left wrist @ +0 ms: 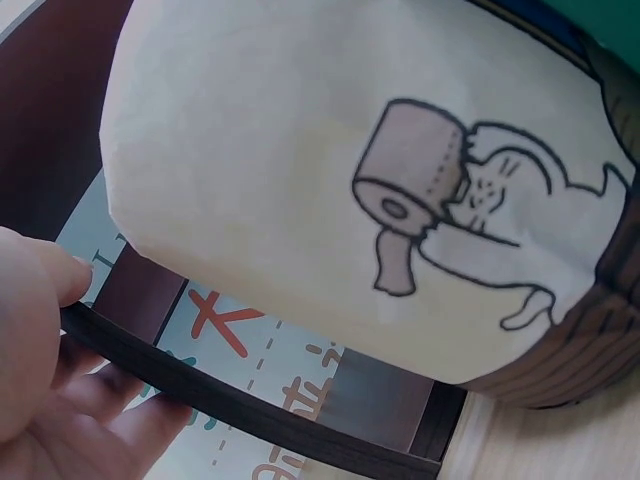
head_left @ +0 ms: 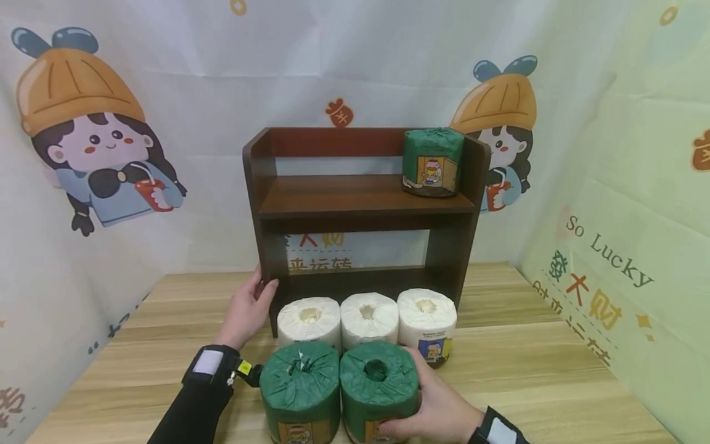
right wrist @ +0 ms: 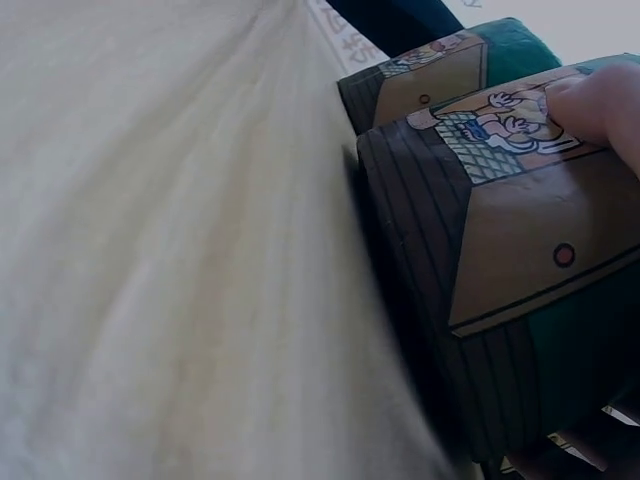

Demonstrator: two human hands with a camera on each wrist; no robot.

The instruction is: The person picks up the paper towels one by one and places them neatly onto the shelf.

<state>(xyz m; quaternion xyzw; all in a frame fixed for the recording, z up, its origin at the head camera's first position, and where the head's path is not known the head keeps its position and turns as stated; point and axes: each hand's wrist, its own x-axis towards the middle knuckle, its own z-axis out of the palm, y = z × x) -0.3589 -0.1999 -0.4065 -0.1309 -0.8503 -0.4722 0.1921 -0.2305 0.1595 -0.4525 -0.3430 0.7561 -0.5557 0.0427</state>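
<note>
My left hand (head_left: 249,308) grips the left side panel of a dark brown two-tier wooden shelf (head_left: 366,200). In the left wrist view, thumb and fingers (left wrist: 105,390) lie on either side of the panel's edge. The right hand (head_left: 435,404) holds a green-wrapped toilet paper roll (head_left: 379,376) around its right side, with the thumb on its printed front in the right wrist view. Another green roll (head_left: 299,376) stands close on its left. Behind them, three white-wrapped rolls (head_left: 368,313) line up before the lower tier. One more green roll (head_left: 432,161) sits at the upper tier's right end.
Everything stands on a light wood-grain table (head_left: 521,357). A printed cloth (head_left: 216,142) with cartoon figures and lettering hangs behind and along both sides. Bands with small devices are worn on both wrists.
</note>
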